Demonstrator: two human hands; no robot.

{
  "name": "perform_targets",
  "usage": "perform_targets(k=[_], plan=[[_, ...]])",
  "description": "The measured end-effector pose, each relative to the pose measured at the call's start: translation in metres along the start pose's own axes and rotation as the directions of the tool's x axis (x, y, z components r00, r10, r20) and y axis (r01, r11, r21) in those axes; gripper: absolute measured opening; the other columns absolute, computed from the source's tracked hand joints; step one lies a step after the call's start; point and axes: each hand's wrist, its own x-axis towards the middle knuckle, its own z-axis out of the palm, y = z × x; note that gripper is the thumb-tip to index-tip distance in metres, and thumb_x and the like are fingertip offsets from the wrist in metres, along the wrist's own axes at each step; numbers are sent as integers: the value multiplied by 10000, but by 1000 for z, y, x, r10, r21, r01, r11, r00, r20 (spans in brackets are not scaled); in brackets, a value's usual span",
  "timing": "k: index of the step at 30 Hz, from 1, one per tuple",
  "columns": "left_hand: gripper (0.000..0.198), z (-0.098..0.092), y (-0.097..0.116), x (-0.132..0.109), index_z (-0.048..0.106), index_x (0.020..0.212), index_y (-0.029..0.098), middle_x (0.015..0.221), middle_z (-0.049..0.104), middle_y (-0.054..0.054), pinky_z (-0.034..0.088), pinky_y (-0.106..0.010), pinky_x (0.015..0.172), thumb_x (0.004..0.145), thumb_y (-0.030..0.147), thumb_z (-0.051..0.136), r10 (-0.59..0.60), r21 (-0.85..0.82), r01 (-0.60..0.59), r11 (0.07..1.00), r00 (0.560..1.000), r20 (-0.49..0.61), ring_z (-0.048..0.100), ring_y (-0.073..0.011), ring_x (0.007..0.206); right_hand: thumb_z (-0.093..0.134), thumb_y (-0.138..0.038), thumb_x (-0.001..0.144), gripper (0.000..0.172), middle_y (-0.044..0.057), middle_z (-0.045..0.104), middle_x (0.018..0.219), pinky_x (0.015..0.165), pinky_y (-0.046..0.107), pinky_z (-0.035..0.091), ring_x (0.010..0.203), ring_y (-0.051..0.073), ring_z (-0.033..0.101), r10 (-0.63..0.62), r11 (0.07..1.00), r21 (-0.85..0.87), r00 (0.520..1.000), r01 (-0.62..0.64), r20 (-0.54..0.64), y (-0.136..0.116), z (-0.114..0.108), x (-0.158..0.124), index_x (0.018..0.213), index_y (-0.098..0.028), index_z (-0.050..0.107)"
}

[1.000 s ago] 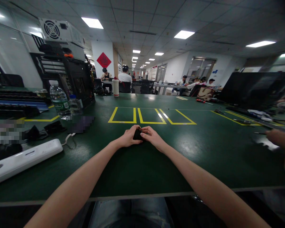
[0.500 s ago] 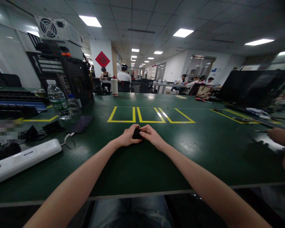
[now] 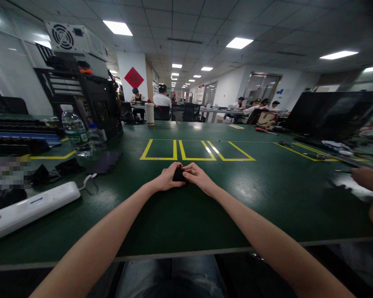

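Note:
Both my arms stretch forward over a dark green table (image 3: 180,215). My left hand (image 3: 167,178) and my right hand (image 3: 199,177) meet at the table's middle, fingers curled around a small black object (image 3: 178,174) held between them. The object rests on or just above the table top; I cannot make out what it is. Three yellow taped rectangles (image 3: 196,150) lie just beyond my hands.
A white power strip (image 3: 27,210) and black cables lie at the left, with water bottles (image 3: 75,131) and an open computer case (image 3: 90,101) behind. Another person's hand (image 3: 371,182) reaches in at the right edge. A dark monitor (image 3: 329,111) and tools sit at the back right. People sit at far desks.
My hands stay together on the small black object, with only slight finger shifts. The other person's hand at the right has moved a little.

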Motion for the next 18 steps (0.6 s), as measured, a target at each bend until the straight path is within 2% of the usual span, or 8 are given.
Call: perform_targets(k=[6,11,18], plan=[[543,0,-1,0,301,1111,213,1056,447,-55,337,-389,872,666,351,580,-2,-5,2,1000,1000,-3,467,-224,977,570,-343,686,322,40,549,968,826,366,395,935,167,505,34,999,-33,999,-35,-25,3,-1,3,965,-209,482],[536,0,-2,0,306,1108,214,1044,452,-53,350,-388,853,670,358,579,-21,-30,21,999,1000,3,478,-221,956,566,-307,696,301,56,543,1000,861,380,372,958,169,501,66,997,-37,998,-66,10,-2,-2,3,964,-189,491],[525,-1,-11,9,328,1099,198,1038,455,-66,355,-397,832,668,362,578,-40,-43,40,998,999,-2,471,-230,952,581,-229,683,289,37,525,957,843,365,396,919,155,522,9,1000,24,998,-10,56,3,-5,12,942,-196,458]])
